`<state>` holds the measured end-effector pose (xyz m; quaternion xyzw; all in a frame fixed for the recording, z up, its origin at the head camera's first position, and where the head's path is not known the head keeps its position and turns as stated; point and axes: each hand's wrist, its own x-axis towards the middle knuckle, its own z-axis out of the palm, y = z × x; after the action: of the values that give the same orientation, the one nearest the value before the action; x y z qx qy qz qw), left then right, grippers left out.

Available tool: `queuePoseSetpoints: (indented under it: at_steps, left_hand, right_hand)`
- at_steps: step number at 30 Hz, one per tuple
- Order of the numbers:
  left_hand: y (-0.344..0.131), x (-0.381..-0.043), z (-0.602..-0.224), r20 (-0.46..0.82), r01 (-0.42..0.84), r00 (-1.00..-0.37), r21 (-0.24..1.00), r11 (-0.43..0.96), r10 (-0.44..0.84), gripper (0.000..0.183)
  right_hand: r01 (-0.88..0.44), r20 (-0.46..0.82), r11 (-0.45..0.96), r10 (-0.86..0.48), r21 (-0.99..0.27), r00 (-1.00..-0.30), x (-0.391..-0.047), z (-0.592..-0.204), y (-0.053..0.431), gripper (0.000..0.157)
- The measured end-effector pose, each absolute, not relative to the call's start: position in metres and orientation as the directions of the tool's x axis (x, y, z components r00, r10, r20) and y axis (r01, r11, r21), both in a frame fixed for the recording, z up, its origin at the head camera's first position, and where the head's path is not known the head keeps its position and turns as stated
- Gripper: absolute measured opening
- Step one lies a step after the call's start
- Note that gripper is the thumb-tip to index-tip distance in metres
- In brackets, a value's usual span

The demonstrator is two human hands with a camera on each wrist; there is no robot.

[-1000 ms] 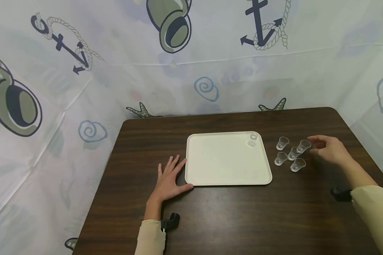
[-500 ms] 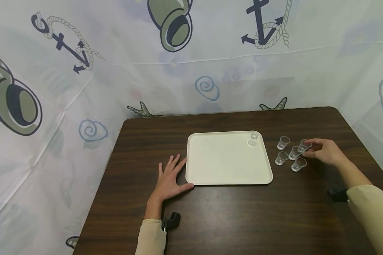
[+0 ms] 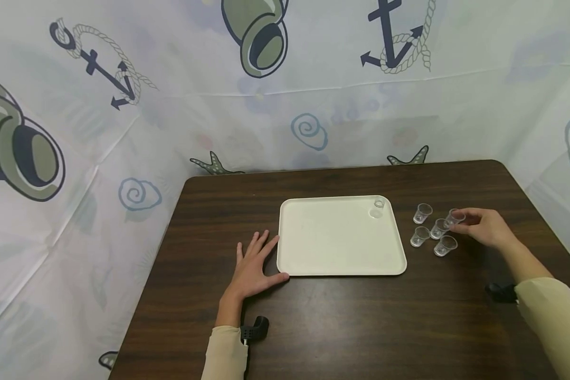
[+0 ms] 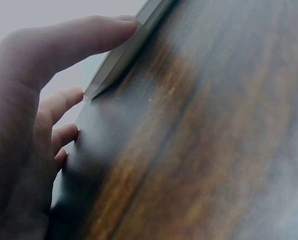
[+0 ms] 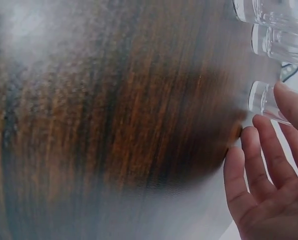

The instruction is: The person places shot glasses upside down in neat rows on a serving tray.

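My left hand (image 3: 249,273) lies spread at the near left corner of a cream rectangular tray (image 3: 337,240). Its thumb and index fingertip touch the tray's rim (image 4: 109,70), seen close in the left wrist view. On the right, my right hand (image 3: 487,228) pinches a small clear shot glass (image 3: 454,218) between thumb and fingers. That glass (image 5: 261,99) stands upright, partly covered by the thumb in the right wrist view. Other shot glasses stand close by: one (image 3: 439,229) right beside it, another (image 3: 445,246) nearer me, and two to the left.
One more shot glass (image 3: 378,203) stands in the tray's far right corner. The leftmost loose glasses (image 3: 420,236) are just off the tray's right edge. Everything is on a dark wood-grain table (image 3: 342,327), with a printed cloth (image 3: 266,126) hanging behind it.
My right hand has moved left and its fingers have closed around the rear right shot glass. My left hand has stayed at the tray's corner.
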<state>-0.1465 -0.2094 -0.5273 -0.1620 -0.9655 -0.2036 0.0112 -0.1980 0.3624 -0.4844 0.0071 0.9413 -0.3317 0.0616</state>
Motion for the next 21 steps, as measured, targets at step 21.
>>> queuePoseSetpoints:
  at_steps: [21]
  left_hand:
    - [-0.208, -0.148, -0.528, 0.077, 0.317, -0.947, 0.378, 0.87, 0.312, 0.097]
  right_hand:
    - [0.168, -0.092, 0.767, 0.141, -0.62, -0.986, -0.193, -0.476, 0.385, 0.063]
